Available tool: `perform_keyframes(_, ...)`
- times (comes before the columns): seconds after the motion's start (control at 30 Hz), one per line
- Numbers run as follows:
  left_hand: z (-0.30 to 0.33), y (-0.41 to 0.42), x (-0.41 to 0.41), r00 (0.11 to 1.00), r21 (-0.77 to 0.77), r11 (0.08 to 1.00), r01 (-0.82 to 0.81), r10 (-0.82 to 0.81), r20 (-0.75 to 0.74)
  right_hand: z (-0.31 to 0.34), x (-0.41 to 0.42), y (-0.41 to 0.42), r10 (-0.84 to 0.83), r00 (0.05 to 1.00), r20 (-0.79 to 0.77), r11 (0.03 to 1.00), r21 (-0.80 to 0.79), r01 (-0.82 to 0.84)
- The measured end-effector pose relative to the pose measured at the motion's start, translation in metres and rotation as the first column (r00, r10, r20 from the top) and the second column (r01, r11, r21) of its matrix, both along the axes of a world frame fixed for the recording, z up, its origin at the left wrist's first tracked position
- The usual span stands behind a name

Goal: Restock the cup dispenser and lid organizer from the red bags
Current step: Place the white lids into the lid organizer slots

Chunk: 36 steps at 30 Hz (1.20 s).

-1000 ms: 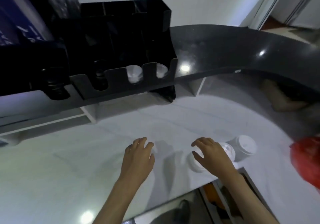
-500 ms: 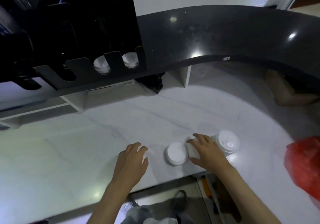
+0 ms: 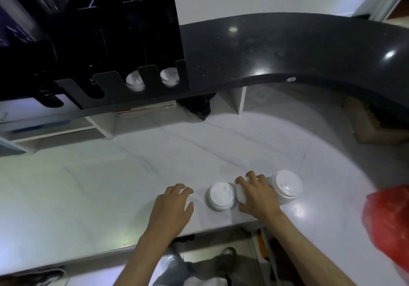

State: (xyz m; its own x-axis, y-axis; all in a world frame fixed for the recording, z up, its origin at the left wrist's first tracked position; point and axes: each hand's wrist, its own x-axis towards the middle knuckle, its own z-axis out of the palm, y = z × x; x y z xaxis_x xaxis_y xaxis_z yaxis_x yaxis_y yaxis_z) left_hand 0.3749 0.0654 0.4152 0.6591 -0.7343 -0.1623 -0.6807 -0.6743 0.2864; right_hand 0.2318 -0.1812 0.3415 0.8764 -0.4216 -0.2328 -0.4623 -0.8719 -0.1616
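Observation:
Near the front edge of the white counter (image 3: pixel 110 186) stand white lid stacks side by side. My right hand (image 3: pixel 256 195) curls over the middle lid stack (image 3: pixel 240 193) and grips it. A free lid stack (image 3: pixel 221 196) stands just left of it, and a larger one (image 3: pixel 286 185) just right. My left hand (image 3: pixel 172 210) rests on the counter left of the lids, fingers loosely bent, holding nothing. The black lid organizer (image 3: pixel 110 82) sits on the raised ledge at upper left, with white lids (image 3: pixel 135 82) in two right-hand slots. A red bag (image 3: pixel 389 223) lies at the right edge.
A curved black ledge (image 3: pixel 287 48) overhangs the back of the counter on white supports (image 3: pixel 240 99). A crumpled black bag (image 3: pixel 197 106) lies under it. A brown object (image 3: pixel 371 128) sits in shadow at far right. Legs and shoes show below the counter's front edge.
The view has tilted down and shifted, so the organizer appears further left. My right hand has closed over the middle lid stack, and the left stack now stands uncovered. My left hand stays on the counter.

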Motion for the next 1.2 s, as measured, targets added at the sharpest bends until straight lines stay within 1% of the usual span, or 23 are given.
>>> perform_keyframes(0.07, 0.004, -0.002, -0.001, 1.0, -0.028, 1.0, 0.002, -0.002, -0.022, 0.009, 0.0, -0.002, -0.004, 1.0, 0.027, 0.999, 0.035, 0.003)
perform_keyframes(0.13, 0.01, -0.006, -0.003, 0.996, -0.084, 0.996, -0.029, 0.021, -0.09, 0.022, 0.0, -0.005, -0.023, 0.996, 0.087, 0.995, 0.097, 0.015)
perform_keyframes(0.2, 0.016, -0.012, -0.006, 0.973, -0.171, 0.979, -0.111, 0.072, -0.218, 0.041, 0.001, -0.007, -0.076, 0.977, 0.2, 0.976, 0.214, 0.032)
perform_keyframes(0.23, 0.021, -0.016, -0.008, 0.94, -0.225, 0.956, -0.187, 0.109, -0.322, 0.052, 0.002, -0.006, -0.111, 0.956, 0.271, 0.956, 0.293, 0.028)
perform_keyframes(0.27, 0.028, -0.022, -0.011, 0.875, -0.275, 0.914, -0.297, 0.145, -0.462, 0.064, 0.004, -0.004, -0.145, 0.928, 0.342, 0.929, 0.37, 0.009)
perform_keyframes(0.3, 0.038, -0.029, -0.013, 0.767, -0.306, 0.85, -0.429, 0.164, -0.621, 0.076, 0.007, -0.001, -0.172, 0.896, 0.409, 0.901, 0.433, -0.025)
perform_keyframes(0.33, 0.049, -0.035, -0.015, 0.621, -0.3, 0.775, -0.556, 0.148, -0.77, 0.087, 0.01, 0.004, -0.19, 0.864, 0.467, 0.872, 0.485, -0.07)
perform_keyframes(0.37, 0.057, -0.039, -0.016, 0.477, -0.27, 0.714, -0.646, 0.101, -0.873, 0.098, 0.013, 0.011, -0.205, 0.831, 0.517, 0.836, 0.534, -0.126)
perform_keyframes(0.4, 0.064, -0.042, -0.016, 0.368, -0.244, 0.684, -0.687, 0.038, -0.929, 0.108, 0.016, 0.019, -0.221, 0.8, 0.558, 0.792, 0.581, -0.186)
perform_keyframes(0.43, 0.069, -0.043, -0.016, 0.299, -0.236, 0.682, -0.692, -0.027, -0.954, 0.117, 0.02, 0.028, -0.243, 0.772, 0.587, 0.741, 0.626, -0.243)
perform_keyframes(0.47, 0.072, -0.044, -0.016, 0.251, -0.245, 0.683, -0.688, -0.093, -0.964, 0.124, 0.024, 0.036, -0.265, 0.752, 0.604, 0.691, 0.662, -0.289)
perform_keyframes(0.53, 0.078, -0.044, -0.015, 0.176, -0.254, 0.669, -0.698, -0.184, -0.967, 0.135, 0.032, 0.05, -0.281, 0.738, 0.614, 0.617, 0.704, -0.351)
perform_keyframes(0.57, 0.08, -0.043, -0.015, 0.149, -0.249, 0.656, -0.712, -0.206, -0.967, 0.138, 0.036, 0.055, -0.271, 0.742, 0.614, 0.599, 0.711, -0.37)
perform_keyframes(0.63, 0.082, -0.039, -0.012, 0.137, -0.244, 0.617, -0.748, -0.217, -0.967, 0.142, 0.046, 0.06, -0.221, 0.766, 0.603, 0.591, 0.708, -0.387)
perform_keyframes(0.73, 0.081, -0.028, -0.004, 0.189, -0.267, 0.559, -0.785, -0.194, -0.963, 0.142, 0.057, 0.06, -0.087, 0.843, 0.53, 0.607, 0.7, -0.377)
perform_keyframes(0.77, 0.08, -0.023, -0.001, 0.204, -0.277, 0.541, -0.794, -0.192, -0.96, 0.142, 0.061, 0.06, -0.041, 0.866, 0.499, 0.594, 0.709, -0.381)
perform_keyframes(0.83, 0.079, -0.014, 0.005, 0.224, -0.286, 0.51, -0.811, -0.18, -0.958, 0.144, 0.069, 0.061, -0.001, 0.893, 0.45, 0.528, 0.759, -0.382)
perform_keyframes(0.9, 0.078, -0.005, 0.012, 0.235, -0.286, 0.479, -0.83, -0.165, -0.958, 0.146, 0.078, 0.065, -0.03, 0.905, 0.424, 0.462, 0.809, -0.364)
perform_keyframes(0.97, 0.078, 0.004, 0.019, 0.269, -0.307, 0.444, -0.842, -0.148, -0.952, 0.145, 0.088, 0.069, -0.071, 0.908, 0.414, 0.441, 0.829, -0.344)
perform_keyframes(1.07, 0.078, 0.019, 0.03, 0.323, -0.345, 0.393, -0.853, -0.123, -0.939, 0.147, 0.105, 0.081, -0.102, 0.901, 0.422, 0.477, 0.815, -0.328)
perform_keyframes(1.2, 0.084, 0.041, 0.05, 0.338, -0.366, 0.398, -0.841, -0.141, -0.931, 0.153, 0.128, 0.098, -0.141, 0.892, 0.43, 0.516, 0.801, -0.305)
